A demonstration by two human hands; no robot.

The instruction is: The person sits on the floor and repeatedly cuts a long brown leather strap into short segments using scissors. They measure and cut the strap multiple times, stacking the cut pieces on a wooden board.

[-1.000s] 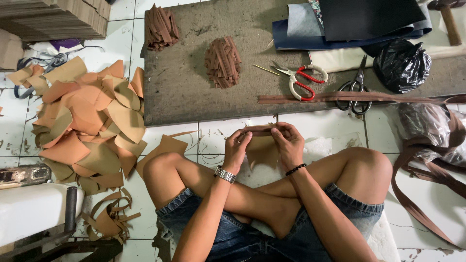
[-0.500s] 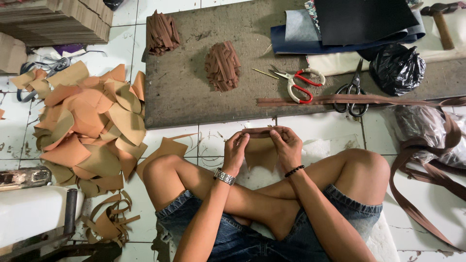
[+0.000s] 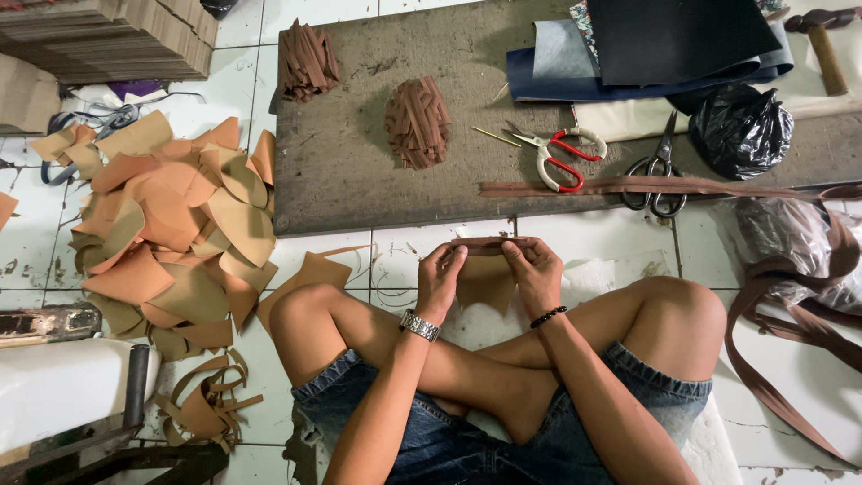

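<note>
Piece in hand: a tan leather piece [image 3: 486,280] with a dark brown strip [image 3: 486,243] along its far edge, held over the white tiled floor [image 3: 575,232] just beyond the crossed legs.
Long axis: the strip runs left to right, spanning the gap between the two hands; the tan piece hangs from it toward the near side.
Left hand [image 3: 440,280]: fingers closed in a pinch on the left end of the strip, thumb on the near side.
Right hand [image 3: 536,269]: fingers closed in a pinch on the right end, mirrored to the left hand.
Which hand is nearer: neither; each grips its own end, so the strip lies between them and touches both.
Around it: the grey work board [image 3: 359,171] lies just beyond, with a stack of brown strips [image 3: 417,121], red-handled scissors [image 3: 561,157] and black scissors [image 3: 660,171]; a heap of tan cut pieces [image 3: 171,238] lies to the left.
Change from earlier: the hands hold the same pinch and place as half a second ago; only the view has shifted slightly.
</note>
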